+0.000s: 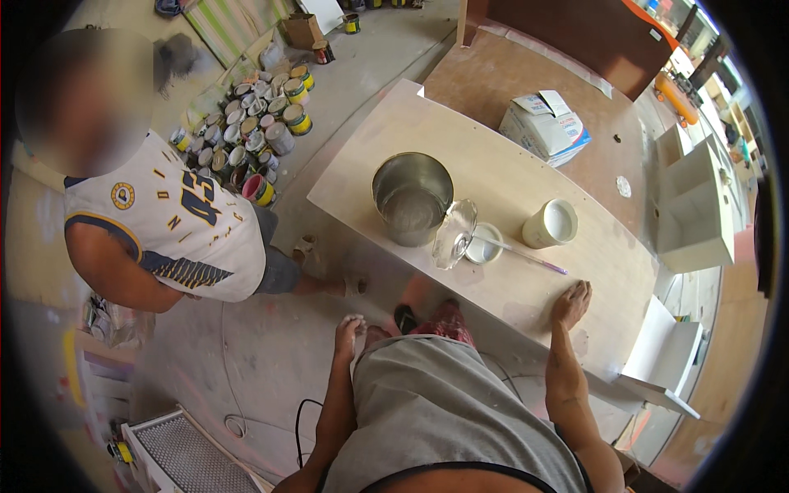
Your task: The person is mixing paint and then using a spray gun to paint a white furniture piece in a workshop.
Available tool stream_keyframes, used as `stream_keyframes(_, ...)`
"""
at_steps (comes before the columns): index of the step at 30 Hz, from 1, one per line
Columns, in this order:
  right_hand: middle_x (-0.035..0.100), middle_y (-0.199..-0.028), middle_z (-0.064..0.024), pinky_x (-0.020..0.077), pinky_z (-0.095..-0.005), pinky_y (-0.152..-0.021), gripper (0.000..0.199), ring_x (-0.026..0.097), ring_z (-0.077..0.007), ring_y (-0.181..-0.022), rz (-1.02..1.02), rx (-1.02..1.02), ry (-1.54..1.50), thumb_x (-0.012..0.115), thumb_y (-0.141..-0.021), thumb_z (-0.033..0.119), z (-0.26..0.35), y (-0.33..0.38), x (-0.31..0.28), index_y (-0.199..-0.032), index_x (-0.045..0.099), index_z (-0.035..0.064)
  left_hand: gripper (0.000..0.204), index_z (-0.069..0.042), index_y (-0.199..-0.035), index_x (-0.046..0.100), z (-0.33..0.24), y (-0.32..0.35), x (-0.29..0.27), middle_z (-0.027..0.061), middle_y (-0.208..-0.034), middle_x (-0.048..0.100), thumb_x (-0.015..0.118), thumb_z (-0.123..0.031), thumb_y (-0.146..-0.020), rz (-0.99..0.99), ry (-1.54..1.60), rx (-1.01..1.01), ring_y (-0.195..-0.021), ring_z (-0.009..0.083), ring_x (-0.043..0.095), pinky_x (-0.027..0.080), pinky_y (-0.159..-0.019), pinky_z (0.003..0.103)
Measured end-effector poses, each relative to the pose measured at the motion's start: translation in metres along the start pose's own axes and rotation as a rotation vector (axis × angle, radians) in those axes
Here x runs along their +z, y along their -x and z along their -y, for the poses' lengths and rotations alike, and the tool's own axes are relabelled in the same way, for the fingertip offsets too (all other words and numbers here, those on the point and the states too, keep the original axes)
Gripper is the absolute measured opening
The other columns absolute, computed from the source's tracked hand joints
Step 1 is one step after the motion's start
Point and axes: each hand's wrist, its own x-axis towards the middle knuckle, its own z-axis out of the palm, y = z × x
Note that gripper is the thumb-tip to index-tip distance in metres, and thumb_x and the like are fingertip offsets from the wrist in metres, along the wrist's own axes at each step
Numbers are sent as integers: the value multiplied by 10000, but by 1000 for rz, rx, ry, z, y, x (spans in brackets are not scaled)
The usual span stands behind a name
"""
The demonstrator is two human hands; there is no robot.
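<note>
My right hand (571, 305) rests flat on the pale wooden panel (501, 156), fingers stretched out and holding nothing. Hanging beside my body, off the panel's edge, my left hand (350, 335) has loosely bent fingers with nothing visible in it. On the panel stands a large metal pot (412, 194). Beside it sits a crumpled, shiny lid-like piece (454, 236). A small white tub (485, 244) adjoins it. The thin handle of a brush-like tool (534, 260) reaches from there toward my right hand. A white plastic bucket (549, 223) with pale contents stands behind the handle.
A person in a white sleeveless jersey (177, 214) stands at the left. Many paint cans (246, 131) crowd the floor behind. A white carton (546, 127) sits on a brown board beyond the panel. White cabinet boxes (694, 205) stand right; a cable (228, 370) crosses the floor.
</note>
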Motion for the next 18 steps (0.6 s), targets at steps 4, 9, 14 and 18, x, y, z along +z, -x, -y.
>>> stream_keyframes(4,474,-1496,-183,306,-425,-1181,391,396,-325,-1422,16,11,-20,474,-1040,243,14,-1,-8,-1348,557,17,153,-23,-1002,649,-151,27,76,54,-912,619,544,-135,-992,562,125,106,-891,163,616,485,-858,314)
stream_keyframes(9,466,-1503,-178,297,-417,-1185,401,389,-317,-1427,26,39,-21,478,-1042,257,13,-2,-9,-1361,548,25,148,7,-994,682,-324,120,207,91,-908,642,578,-99,-994,1253,-30,704,-864,203,630,509,-777,359)
stream_keyframes(14,462,-1506,-177,308,-415,-1173,407,386,-324,-1425,29,44,-32,472,-1042,272,9,0,-8,-1360,538,27,225,1,-1057,709,-384,216,291,135,-930,644,547,-148,-1008,1628,677,693,-811,249,647,520,-737,365)
stream_keyframes(18,462,-1504,-182,304,-415,-1175,401,387,-325,-1424,38,40,-25,469,-1043,267,11,0,-8,-1358,537,28,331,-16,-1035,698,-372,269,308,197,-1031,651,445,-225,-1066,1741,1128,196,-951,276,663,541,-872,411)
